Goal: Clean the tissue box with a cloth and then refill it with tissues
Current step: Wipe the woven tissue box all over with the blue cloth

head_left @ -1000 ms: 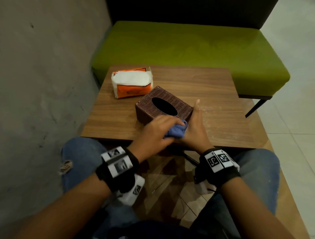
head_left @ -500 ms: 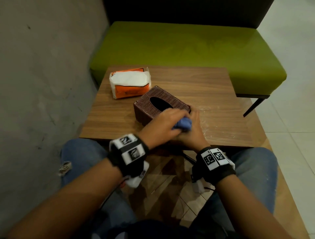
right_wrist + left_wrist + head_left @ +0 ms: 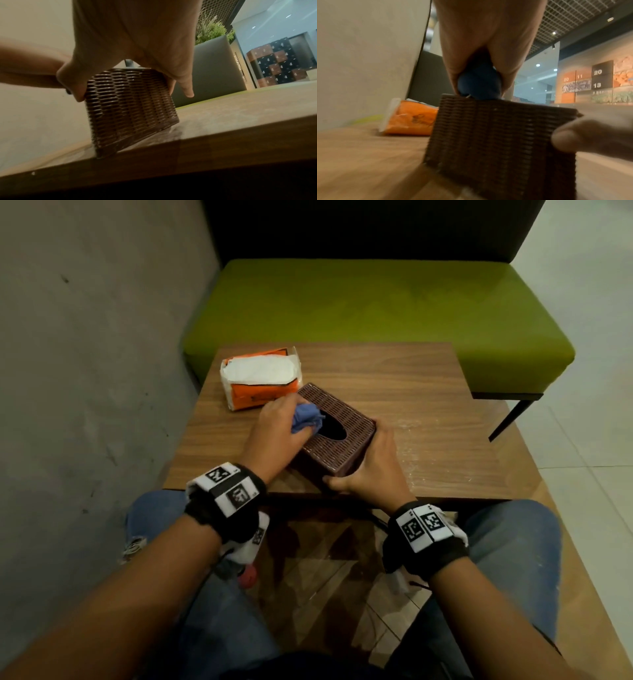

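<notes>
Cleaning step in hand, by my read; refill not begun. Left of centre in the head view, the tissue pack (image 3: 260, 381) lies on the table (image 3: 428, 405), apparently untouched. Just right of it, the left hand (image 3: 277, 429) has its fingers curled round a bunched blue cloth (image 3: 306, 417), pressed on the top of the tissue box (image 3: 337, 433) beside its oval slot. Further right, the right hand (image 3: 371, 465) clasps the box's near end, thumb one side, fingers the other, steadying it.

wooden table (image 3: 394, 378), green bench (image 3: 376, 313) (dark backrest), grey wall (image 3: 85, 337)
</notes>
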Demonstrator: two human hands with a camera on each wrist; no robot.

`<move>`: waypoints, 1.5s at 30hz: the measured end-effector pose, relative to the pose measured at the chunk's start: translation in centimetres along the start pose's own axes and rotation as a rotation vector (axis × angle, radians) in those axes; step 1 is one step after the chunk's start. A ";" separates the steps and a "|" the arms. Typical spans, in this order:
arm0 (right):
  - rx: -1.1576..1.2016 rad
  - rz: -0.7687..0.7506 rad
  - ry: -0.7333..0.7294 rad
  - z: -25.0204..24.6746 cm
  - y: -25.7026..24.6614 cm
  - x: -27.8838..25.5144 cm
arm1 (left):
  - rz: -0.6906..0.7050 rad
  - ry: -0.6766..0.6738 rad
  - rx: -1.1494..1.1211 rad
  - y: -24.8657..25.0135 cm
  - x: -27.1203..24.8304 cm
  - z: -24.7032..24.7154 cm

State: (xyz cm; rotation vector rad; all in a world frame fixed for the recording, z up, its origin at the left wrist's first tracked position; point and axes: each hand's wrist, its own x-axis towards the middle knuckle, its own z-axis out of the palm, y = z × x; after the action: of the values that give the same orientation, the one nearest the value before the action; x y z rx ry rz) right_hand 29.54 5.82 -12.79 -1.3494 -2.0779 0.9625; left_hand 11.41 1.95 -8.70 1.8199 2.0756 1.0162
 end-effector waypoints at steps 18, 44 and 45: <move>-0.139 -0.012 -0.315 -3.9 -0.6 2.7 | 0.203 -0.624 0.114 -0.9 3.6 -4.4; 0.107 0.216 0.053 -6.1 0.6 3.6 | -0.006 -0.267 0.211 1.8 -0.2 -1.6; 0.177 0.243 0.094 -5.4 0.2 3.1 | -0.036 -0.204 0.222 2.6 -0.8 -0.9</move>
State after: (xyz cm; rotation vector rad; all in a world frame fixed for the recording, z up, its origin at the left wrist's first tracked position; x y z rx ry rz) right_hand 32.25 10.28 -9.50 -1.5452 -1.7427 1.1300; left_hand 13.19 0.96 -6.69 1.8881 2.1570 0.5816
